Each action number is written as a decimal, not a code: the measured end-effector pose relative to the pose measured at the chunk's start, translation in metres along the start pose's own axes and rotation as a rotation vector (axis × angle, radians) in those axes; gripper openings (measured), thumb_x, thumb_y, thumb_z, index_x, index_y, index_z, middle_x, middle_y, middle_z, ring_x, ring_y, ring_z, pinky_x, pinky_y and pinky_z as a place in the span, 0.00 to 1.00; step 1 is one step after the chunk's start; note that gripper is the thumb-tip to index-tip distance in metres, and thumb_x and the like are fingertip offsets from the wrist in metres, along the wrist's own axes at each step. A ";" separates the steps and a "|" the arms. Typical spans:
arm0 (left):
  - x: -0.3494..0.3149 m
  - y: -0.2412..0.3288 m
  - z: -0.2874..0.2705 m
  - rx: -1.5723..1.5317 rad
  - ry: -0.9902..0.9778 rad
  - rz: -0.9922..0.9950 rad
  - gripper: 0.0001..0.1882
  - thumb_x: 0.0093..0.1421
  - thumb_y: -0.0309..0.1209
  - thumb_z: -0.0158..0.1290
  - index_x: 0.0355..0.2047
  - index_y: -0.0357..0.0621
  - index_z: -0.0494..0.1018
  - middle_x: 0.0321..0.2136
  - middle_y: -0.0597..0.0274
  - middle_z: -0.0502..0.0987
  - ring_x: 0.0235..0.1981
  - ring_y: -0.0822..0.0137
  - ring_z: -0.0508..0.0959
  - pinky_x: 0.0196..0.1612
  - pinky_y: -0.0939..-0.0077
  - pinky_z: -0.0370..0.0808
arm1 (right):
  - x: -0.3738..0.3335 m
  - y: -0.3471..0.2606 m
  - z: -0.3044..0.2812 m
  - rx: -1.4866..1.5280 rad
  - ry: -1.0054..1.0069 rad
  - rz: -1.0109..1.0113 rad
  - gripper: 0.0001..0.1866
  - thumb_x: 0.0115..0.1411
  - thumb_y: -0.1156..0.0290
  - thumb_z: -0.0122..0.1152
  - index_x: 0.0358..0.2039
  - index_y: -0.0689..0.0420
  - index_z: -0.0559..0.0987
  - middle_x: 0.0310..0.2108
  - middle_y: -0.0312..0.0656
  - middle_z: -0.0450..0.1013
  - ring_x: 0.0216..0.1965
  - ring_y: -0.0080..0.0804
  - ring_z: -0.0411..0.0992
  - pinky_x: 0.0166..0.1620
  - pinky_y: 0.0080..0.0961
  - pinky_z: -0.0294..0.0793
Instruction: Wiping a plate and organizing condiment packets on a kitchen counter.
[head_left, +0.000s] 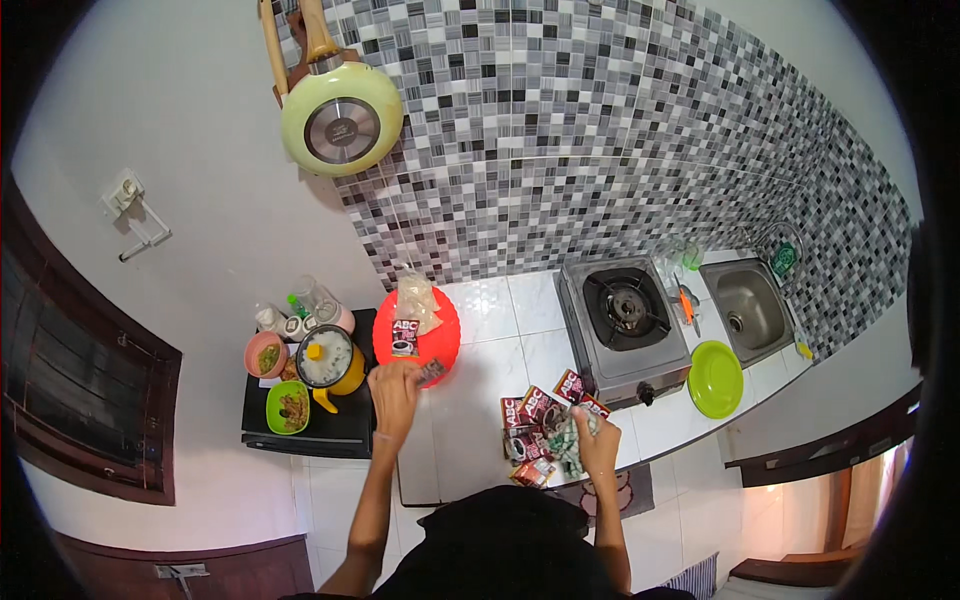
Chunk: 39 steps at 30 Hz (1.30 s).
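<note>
My left hand (392,392) is closed on a small dark sachet (430,373), held over the near edge of a round red plate (440,345). On that plate lie a dark red sachet (405,338) and clear plastic packets (418,300) with pale contents. My right hand (600,447) grips a crumpled green-and-white patterned cloth (570,455) at the counter's front. Beside and partly under the cloth, several dark red coffee sachets (538,408) lie in a loose pile, along with an orange-red sachet (533,472). The right fingertips are partly hidden by the cloth.
A gas stove (625,335) stands right of the pile, with a green plate (716,380) and a steel sink (748,310) beyond. At left, a black cabinet (330,440) bears a yellow pot (345,380) and bowls. A pan (365,90) hangs on the wall.
</note>
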<state>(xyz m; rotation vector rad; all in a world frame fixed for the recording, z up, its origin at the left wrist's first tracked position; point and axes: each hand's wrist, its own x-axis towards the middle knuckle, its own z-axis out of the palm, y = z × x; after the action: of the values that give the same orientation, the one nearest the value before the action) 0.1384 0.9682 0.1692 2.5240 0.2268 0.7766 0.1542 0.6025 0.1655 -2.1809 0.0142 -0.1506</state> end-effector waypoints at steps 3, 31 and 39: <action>0.029 -0.041 0.026 0.089 -0.015 0.023 0.05 0.60 0.28 0.55 0.32 0.44 0.80 0.33 0.53 0.81 0.40 0.50 0.78 0.52 0.53 0.65 | -0.003 0.000 -0.010 0.026 -0.009 0.021 0.26 0.67 0.51 0.61 0.27 0.66 0.81 0.16 0.51 0.70 0.18 0.34 0.67 0.27 0.35 0.68; 0.133 -0.122 0.134 0.685 -0.351 0.276 0.08 0.59 0.30 0.52 0.36 0.46 0.80 0.34 0.57 0.83 0.47 0.56 0.78 0.60 0.47 0.62 | 0.001 -0.012 -0.012 0.072 0.034 0.130 0.28 0.68 0.52 0.59 0.25 0.68 0.75 0.15 0.41 0.65 0.23 0.23 0.60 0.28 0.31 0.67; 0.126 -0.127 0.134 0.626 -0.304 0.303 0.07 0.55 0.29 0.54 0.35 0.46 0.78 0.33 0.56 0.82 0.45 0.55 0.77 0.56 0.51 0.64 | 0.006 0.001 -0.010 0.057 0.020 0.122 0.28 0.69 0.50 0.58 0.30 0.67 0.80 0.19 0.54 0.73 0.21 0.38 0.71 0.32 0.36 0.72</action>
<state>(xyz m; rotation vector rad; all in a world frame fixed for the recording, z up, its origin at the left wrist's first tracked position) 0.3159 1.0618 0.0706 3.2821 -0.0292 0.4568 0.1595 0.5934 0.1706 -2.1149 0.1519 -0.1022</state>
